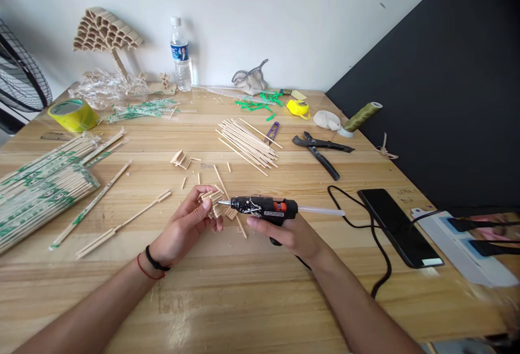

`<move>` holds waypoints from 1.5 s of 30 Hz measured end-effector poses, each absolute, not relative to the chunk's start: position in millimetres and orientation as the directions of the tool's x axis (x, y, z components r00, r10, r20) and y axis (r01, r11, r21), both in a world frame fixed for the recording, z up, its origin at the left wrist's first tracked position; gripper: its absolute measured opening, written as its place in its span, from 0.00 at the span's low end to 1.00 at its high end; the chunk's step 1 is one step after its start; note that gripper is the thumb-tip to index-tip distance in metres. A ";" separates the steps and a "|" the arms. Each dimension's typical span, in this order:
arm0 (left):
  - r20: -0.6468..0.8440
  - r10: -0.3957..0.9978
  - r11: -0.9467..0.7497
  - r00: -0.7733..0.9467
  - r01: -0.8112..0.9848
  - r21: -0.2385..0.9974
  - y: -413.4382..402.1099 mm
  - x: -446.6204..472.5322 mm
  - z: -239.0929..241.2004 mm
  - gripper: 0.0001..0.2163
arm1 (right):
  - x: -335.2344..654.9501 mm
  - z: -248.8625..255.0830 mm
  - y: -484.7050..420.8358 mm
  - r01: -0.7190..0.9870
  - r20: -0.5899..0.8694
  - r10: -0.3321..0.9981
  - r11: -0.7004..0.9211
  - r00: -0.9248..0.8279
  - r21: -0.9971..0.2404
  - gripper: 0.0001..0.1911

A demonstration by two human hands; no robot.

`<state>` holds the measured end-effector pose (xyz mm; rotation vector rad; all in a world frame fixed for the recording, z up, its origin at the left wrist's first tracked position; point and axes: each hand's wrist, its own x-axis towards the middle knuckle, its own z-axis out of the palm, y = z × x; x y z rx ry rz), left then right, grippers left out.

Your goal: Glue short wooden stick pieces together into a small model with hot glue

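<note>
Right hand (pixel 298 235): closed round the grip of 1 black glue gun (pixel 260 206), a glue stick (pixel 323 211) jutting from its rear. Left hand (pixel 187 224): fingers pinching 1 small bundle of cut sticks (pixel 214 203), held just above the wooden table (pixel 227 300); gun nozzle at the bundle, contact cannot be told. Right of these: 1 black phone (pixel 400 227), lying flat. Left: wrapped chopsticks (pixel 52 197). Beyond: 1 small stick piece (pixel 181 160); loose sticks (pixel 248 146); 1 pair of black pliers (pixel 319 150), handles spread. Farther: 1 yellow tape measure (pixel 298 108). Against the wall: 1 upright bottle (pixel 181 64).
</note>
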<state>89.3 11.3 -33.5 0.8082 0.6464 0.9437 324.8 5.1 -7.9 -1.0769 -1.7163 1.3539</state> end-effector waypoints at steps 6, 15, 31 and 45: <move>-0.125 0.886 0.349 0.446 -0.466 0.813 11.2 88.8 -32.8 0.16 | 323.8 -5.1 7.1 0.182 0.043 0.896 0.137 -0.441 -0.974 0.07; -0.126 0.889 0.354 0.441 -0.485 0.800 11.7 89.4 -33.4 0.15 | 324.4 -6.5 6.7 0.233 0.047 0.913 0.153 -0.406 -0.961 0.07; -0.134 0.889 0.367 0.439 -0.503 0.783 12.0 89.5 -34.4 0.14 | 323.9 -7.3 7.4 0.229 0.039 0.913 0.143 -0.407 -0.963 0.08; -0.148 0.883 0.378 0.445 -0.489 0.786 11.8 88.7 -32.5 0.13 | 325.3 -8.3 7.3 0.214 0.030 0.899 0.136 -0.436 -0.967 0.07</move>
